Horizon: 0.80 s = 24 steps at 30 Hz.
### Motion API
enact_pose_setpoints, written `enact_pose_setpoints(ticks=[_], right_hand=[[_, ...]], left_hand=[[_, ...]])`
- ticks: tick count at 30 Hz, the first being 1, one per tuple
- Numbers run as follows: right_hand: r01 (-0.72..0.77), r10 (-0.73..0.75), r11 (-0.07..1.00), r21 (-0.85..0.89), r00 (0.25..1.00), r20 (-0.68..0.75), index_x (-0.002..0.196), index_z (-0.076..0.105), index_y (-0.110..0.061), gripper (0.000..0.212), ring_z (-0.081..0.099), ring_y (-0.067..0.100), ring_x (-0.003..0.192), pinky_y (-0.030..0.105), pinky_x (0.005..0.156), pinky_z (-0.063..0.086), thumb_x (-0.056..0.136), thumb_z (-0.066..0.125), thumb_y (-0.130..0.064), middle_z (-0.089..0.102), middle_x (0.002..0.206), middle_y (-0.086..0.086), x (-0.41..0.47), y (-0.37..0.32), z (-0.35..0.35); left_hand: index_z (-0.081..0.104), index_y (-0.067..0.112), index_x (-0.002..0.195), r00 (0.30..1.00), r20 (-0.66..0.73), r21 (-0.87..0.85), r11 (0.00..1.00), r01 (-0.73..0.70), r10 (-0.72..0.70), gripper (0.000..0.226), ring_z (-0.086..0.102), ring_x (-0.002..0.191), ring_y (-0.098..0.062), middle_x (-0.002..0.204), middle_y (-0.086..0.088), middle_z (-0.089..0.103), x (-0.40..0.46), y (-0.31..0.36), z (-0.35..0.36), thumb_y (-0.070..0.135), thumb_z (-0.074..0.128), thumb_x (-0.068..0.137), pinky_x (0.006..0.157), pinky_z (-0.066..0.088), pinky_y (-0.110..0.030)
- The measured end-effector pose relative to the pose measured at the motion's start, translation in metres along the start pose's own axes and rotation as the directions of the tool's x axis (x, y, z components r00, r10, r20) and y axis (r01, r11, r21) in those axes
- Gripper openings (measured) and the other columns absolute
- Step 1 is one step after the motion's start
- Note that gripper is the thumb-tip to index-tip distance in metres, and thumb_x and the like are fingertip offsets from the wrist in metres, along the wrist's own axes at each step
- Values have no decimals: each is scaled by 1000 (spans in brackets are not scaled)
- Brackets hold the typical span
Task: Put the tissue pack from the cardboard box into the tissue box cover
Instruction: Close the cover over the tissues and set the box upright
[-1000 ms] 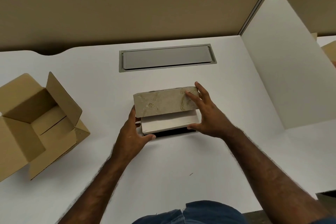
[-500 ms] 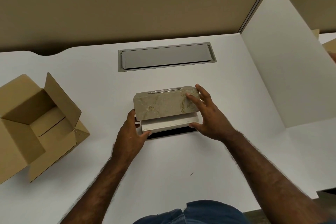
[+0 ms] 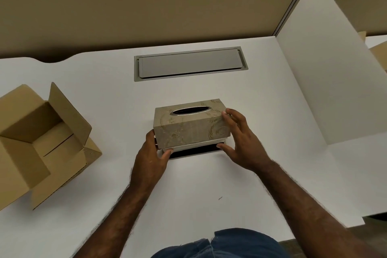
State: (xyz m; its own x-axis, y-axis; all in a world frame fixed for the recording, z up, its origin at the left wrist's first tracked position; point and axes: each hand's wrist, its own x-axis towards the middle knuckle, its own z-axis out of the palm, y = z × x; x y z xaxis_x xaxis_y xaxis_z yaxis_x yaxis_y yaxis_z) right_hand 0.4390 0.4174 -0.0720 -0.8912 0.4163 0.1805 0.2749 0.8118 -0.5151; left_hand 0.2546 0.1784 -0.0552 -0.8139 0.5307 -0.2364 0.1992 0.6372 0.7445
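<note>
The beige patterned tissue box cover (image 3: 188, 130) stands in the middle of the white desk, oval slot facing up. Only a thin white strip of the tissue pack (image 3: 194, 146) shows under its lower edge, above a black base plate (image 3: 194, 151) lying flat on the desk. My left hand (image 3: 152, 153) grips the cover's left end, thumb at the bottom corner. My right hand (image 3: 238, 142) holds the right end, fingers on the side and thumb at the lower edge. The open cardboard box (image 3: 39, 142) lies empty at the left.
A grey cable hatch (image 3: 189, 64) is set in the desk behind the cover. A white divider panel (image 3: 326, 69) stands at the right, and a tan partition wall (image 3: 146, 6) runs along the back. A small dark speck (image 3: 220, 198) lies on the desk.
The cover has tipped from tilted to upright and come down over the tissue pack. The slot now faces up and much less of the white pack shows.
</note>
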Motion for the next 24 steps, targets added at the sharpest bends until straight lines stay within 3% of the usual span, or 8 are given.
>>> enact_pose_setpoints(ticks=[5, 13, 20, 24], right_hand=[[1, -2, 1000, -25, 999, -47, 166, 40, -13, 91, 48, 25, 148, 40, 95, 65, 89, 90, -18, 35, 170, 10, -5, 1, 9], [-29, 27, 999, -43, 998, -48, 157, 51, -15, 84, 56, 29, 144, 40, 101, 62, 85, 94, -21, 44, 168, 12, -11, 6, 21], [-46, 44, 999, -23, 997, -62, 151, 50, -21, 79, 58, 30, 143, 39, 93, 66, 86, 93, -21, 43, 169, 9, -19, 4, 26], [-45, 44, 999, -30, 998, -47, 135, 57, -21, 59, 64, 30, 135, 43, 83, 68, 86, 91, -22, 45, 169, 7, -26, 7, 31]], left_hand=[[42, 21, 145, 1000, 3, 7, 1000, 18, -18, 70, 67, 123, -28, 142, -6, 65, -1, -4, 3, 30, 81, 87, 88, 50, -27], [42, 19, 146, 999, 23, 30, 999, 26, -26, 77, 67, 124, -29, 144, -8, 64, -3, -10, 4, 32, 85, 83, 91, 53, -31], [39, 20, 148, 999, 40, 23, 999, 27, -28, 78, 68, 122, -30, 142, -8, 65, -7, -19, 8, 35, 82, 85, 95, 56, -38], [40, 25, 146, 999, 40, 34, 999, 12, -14, 71, 68, 115, -28, 132, -5, 70, -12, -25, 10, 32, 80, 88, 87, 54, -34]])
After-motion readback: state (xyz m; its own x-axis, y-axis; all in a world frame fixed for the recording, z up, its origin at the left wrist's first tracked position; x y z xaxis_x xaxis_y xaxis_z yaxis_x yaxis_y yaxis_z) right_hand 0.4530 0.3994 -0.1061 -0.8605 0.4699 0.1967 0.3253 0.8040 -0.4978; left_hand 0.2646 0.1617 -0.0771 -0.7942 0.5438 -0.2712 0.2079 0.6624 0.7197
